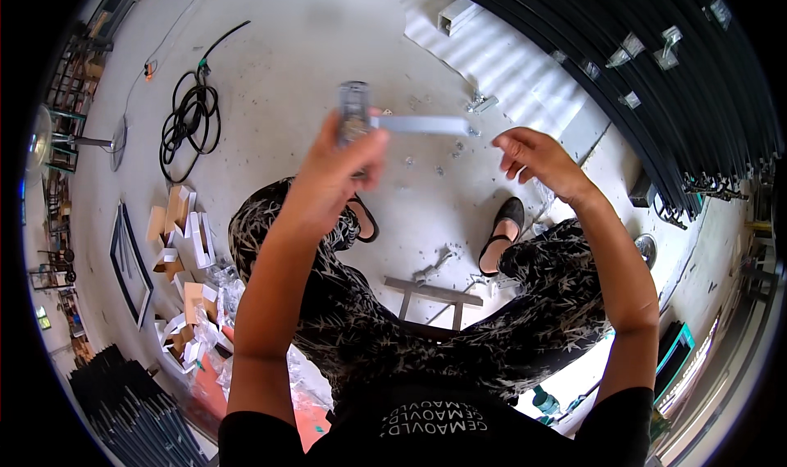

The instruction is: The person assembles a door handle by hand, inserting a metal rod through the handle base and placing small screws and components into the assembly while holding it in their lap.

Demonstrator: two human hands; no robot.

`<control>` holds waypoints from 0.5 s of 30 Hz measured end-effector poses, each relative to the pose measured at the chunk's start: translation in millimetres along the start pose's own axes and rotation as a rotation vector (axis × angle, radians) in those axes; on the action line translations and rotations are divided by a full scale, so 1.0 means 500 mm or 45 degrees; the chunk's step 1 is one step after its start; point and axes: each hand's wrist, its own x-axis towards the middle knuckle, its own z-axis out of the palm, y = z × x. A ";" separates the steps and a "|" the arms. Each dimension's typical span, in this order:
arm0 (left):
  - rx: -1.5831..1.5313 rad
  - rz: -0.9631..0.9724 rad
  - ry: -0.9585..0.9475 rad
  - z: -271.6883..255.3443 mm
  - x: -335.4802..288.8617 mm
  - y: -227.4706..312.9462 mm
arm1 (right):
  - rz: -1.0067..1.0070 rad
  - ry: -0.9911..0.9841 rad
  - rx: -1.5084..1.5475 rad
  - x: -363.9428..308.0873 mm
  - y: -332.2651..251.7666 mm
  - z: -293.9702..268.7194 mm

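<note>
- The left hand [340, 160], a little above the middle of the frame, is closed round a small grey metal fitting [354, 111] whose top sticks out above the fingers.
- A flat pale metal strip [426, 124] runs rightward from that fitting, roughly level, and ends near a small screw or stud at its far tip; whether strip and fitting are already joined cannot be told.
- The right hand [537, 157], right of centre, is near the strip's free end but apart from it. Its fingers are loosely curled; whether it pinches a small part cannot be told.
- Judged from this, the step in hand looks like fitting hardware together, with the left hand steadying the piece.
- The next move would seem to call for the right hand to close the gap to the strip's end, while the left keeps the fitting from turning.
- Small bits of hardware [459, 149] lie scattered on the concrete floor [311, 41] just below the strip.
- A coiled black cable [188, 123] lies in the upper left, opened cardboard boxes [176, 221] at the left, and stacked dark frames [656, 98] in the upper right.
</note>
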 end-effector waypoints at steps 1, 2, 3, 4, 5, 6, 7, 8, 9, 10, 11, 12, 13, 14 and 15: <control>-0.141 0.061 0.147 -0.016 -0.006 0.002 | 0.018 0.130 -0.013 0.010 0.008 -0.002; -0.283 0.121 0.291 -0.028 -0.007 0.000 | 0.058 0.137 -0.027 0.027 0.055 -0.012; -0.286 0.126 0.299 -0.038 -0.012 0.005 | 0.094 0.143 -0.037 0.049 0.109 -0.016; -0.322 0.119 0.387 -0.046 -0.016 0.002 | 0.160 0.075 -0.098 0.064 0.156 -0.008; -0.356 0.116 0.482 -0.057 -0.024 0.002 | 0.219 0.001 -0.159 0.078 0.191 0.006; -0.362 0.086 0.504 -0.077 -0.032 -0.004 | 0.265 -0.113 -0.147 0.098 0.217 0.024; -0.367 0.079 0.524 -0.089 -0.039 -0.007 | 0.288 -0.162 -0.288 0.120 0.240 0.046; -0.399 0.015 0.523 -0.100 -0.043 -0.009 | 0.262 -0.214 -0.409 0.152 0.273 0.060; -0.431 -0.045 0.519 -0.111 -0.043 -0.013 | 0.232 -0.262 -0.529 0.191 0.308 0.073; -0.476 -0.088 0.522 -0.127 -0.050 -0.019 | 0.222 -0.285 -0.531 0.235 0.329 0.096; -0.484 -0.089 0.534 -0.133 -0.052 -0.024 | 0.162 -0.161 -0.650 0.276 0.346 0.118; -0.551 -0.124 0.573 -0.133 -0.056 -0.023 | 0.098 -0.040 -0.761 0.316 0.358 0.144; -0.619 -0.160 0.610 -0.136 -0.058 -0.024 | 0.095 -0.056 -0.761 0.356 0.370 0.169; -0.626 -0.185 0.672 -0.143 -0.065 -0.024 | 0.036 -0.012 -0.735 0.400 0.372 0.210; -0.625 -0.194 0.688 -0.146 -0.066 -0.024 | -0.010 0.041 -0.714 0.437 0.380 0.245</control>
